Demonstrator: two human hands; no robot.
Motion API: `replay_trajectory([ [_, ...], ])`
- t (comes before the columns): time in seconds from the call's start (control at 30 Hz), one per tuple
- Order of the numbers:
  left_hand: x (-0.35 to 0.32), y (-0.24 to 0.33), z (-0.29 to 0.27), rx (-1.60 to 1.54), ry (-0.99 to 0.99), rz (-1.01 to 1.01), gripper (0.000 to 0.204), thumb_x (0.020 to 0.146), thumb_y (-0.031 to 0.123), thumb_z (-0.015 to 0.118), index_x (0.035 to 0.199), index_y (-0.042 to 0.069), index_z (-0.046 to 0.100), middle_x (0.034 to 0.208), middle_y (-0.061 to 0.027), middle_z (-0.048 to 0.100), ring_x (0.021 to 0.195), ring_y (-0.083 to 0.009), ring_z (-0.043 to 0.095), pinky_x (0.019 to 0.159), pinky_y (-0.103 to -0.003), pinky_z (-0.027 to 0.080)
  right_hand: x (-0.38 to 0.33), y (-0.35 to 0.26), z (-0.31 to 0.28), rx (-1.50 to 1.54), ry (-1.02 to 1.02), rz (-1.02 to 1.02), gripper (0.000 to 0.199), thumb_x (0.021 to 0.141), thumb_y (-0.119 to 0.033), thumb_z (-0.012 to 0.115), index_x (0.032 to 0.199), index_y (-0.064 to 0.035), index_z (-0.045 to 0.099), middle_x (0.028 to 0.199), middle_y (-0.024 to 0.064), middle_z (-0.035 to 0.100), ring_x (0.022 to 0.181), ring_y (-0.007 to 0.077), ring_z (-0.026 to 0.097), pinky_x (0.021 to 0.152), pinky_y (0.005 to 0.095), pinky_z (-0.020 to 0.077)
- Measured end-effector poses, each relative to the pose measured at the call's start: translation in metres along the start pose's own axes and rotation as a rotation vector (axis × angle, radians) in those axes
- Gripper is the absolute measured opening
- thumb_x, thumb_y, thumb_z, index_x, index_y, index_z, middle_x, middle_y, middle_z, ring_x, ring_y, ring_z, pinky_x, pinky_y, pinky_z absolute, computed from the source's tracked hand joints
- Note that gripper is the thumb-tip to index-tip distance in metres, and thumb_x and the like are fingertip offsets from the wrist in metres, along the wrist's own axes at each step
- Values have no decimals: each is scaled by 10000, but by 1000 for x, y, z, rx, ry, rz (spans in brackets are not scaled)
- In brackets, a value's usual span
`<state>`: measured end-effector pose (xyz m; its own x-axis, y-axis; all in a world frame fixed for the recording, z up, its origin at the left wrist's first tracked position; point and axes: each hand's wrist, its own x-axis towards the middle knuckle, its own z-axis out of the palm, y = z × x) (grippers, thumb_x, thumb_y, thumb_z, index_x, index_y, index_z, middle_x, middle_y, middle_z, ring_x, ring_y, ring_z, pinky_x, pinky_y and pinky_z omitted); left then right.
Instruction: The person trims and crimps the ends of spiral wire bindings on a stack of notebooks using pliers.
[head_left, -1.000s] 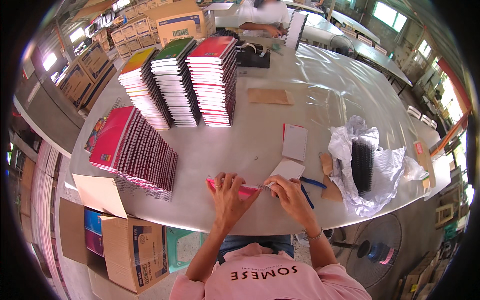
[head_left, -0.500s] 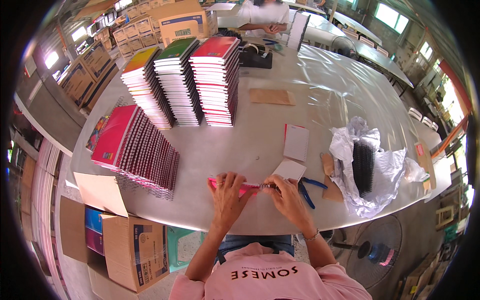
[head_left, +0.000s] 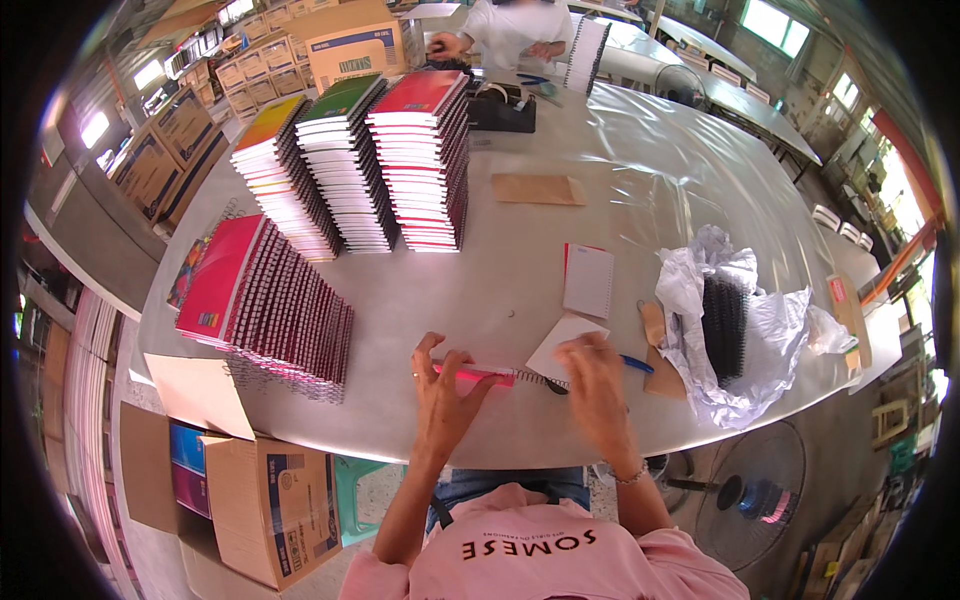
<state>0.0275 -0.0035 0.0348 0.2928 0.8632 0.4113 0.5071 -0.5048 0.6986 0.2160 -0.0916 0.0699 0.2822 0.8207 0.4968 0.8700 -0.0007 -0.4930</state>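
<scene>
I see left hand (head_left: 447,390) gripping the pink notebook (head_left: 480,374), right hand (head_left: 592,385) loosely curled at its spiral; three stacks (head_left: 350,165) beyond done, coils (head_left: 723,325) right unused.

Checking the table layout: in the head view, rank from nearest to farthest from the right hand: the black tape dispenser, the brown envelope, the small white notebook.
1. Small white notebook, just beyond the right hand.
2. Brown envelope, mid-table.
3. Black tape dispenser, far end.
</scene>
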Motion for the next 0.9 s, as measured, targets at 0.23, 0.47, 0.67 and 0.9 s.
replay_trajectory([
  [0.23, -3, 0, -2, -1, 42, 17, 459, 599, 160, 918, 947, 96, 624, 1393, -165, 334, 1291, -402, 375, 1010, -521, 395, -25, 37, -25, 297, -268, 407, 302, 1017, -170, 494, 1304, -77, 472, 1018, 163, 644, 853, 340, 622, 752, 409, 472],
  [0.47, -5, -6, -11, 38, -5, 47, 455, 598, 181, 925, 937, 114, 629, 1371, -173, 358, 1217, -412, 423, 932, -505, 437, 7, 49, -26, 345, -356, 506, 236, 1020, -143, 490, 1190, -64, 633, 1002, 128, 691, 817, 158, 642, 767, 331, 491],
  [0.67, -5, -9, -18, 0, -57, 115, 458, 585, 182, 928, 930, 102, 637, 1319, -164, 378, 1199, -403, 429, 909, -497, 451, 32, 79, 0, 651, -348, 312, 274, 982, -154, 567, 1239, -77, 626, 993, 68, 697, 867, 126, 614, 786, 270, 462],
  [0.9, -8, -2, -22, 26, -79, 100, 446, 571, 155, 929, 894, 91, 627, 1306, -151, 392, 1205, -374, 440, 934, -478, 452, 41, 47, 24, 107, -363, 173, 425, 859, -150, 711, 1266, -117, 592, 935, 75, 686, 893, 179, 606, 806, 300, 454],
])
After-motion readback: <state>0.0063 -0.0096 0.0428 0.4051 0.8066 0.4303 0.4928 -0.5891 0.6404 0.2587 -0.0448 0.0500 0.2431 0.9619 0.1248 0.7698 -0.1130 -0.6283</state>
